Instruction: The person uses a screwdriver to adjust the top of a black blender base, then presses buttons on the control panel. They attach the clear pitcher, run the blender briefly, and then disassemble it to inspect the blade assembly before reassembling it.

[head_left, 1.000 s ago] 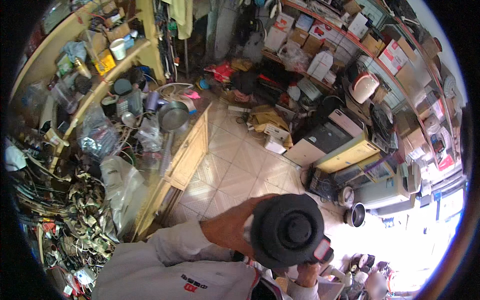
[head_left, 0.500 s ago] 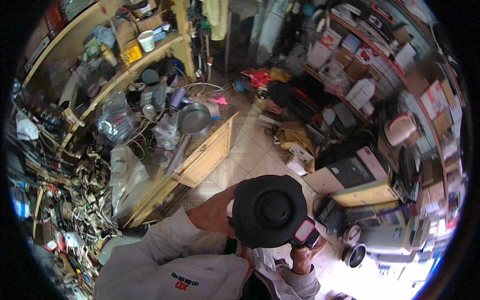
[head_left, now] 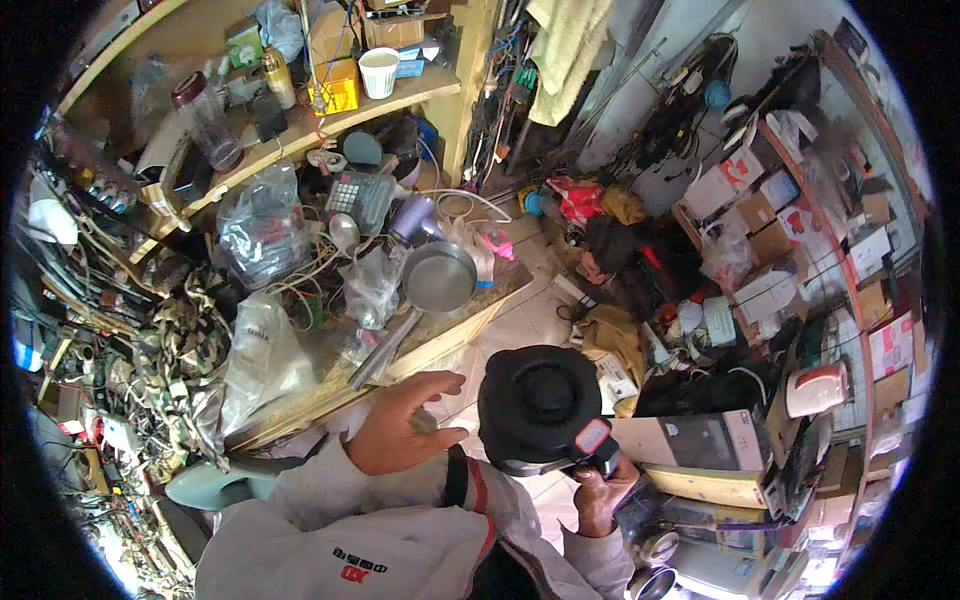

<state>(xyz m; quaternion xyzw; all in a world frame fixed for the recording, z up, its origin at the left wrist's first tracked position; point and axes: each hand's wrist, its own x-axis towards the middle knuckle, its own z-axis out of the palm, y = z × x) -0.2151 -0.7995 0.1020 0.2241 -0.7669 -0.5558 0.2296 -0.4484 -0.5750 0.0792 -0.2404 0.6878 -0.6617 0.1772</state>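
A jug-like vessel with a round black lid [head_left: 543, 402] is seen from above in front of my chest, its exact kind not certain. Its black handle points to the lower right and bears a red-edged white sticker [head_left: 592, 436]. My right hand [head_left: 603, 492] is wrapped round that handle. To the left of the vessel, my left hand [head_left: 408, 420] is held apart from it, fingers spread and empty. Past my left hand, a metal pan [head_left: 441, 277] lies on the workbench [head_left: 455, 325], its long handle toward me. The lid hides most of the vessel's body.
Bagged items, cables and a calculator-like device [head_left: 361, 198] crowd the bench. Above it, a shelf [head_left: 400, 96] holds a white cup [head_left: 379, 73] and a yellow box [head_left: 335, 90]. Boxes and appliances, including an oven-like unit [head_left: 700, 440], line the right side. Camouflage cloth [head_left: 170, 345] lies left.
My left hand has come off the vessel's left side and opened. My right hand keeps its hold on the handle. The view has shifted, bringing the bench more into sight.
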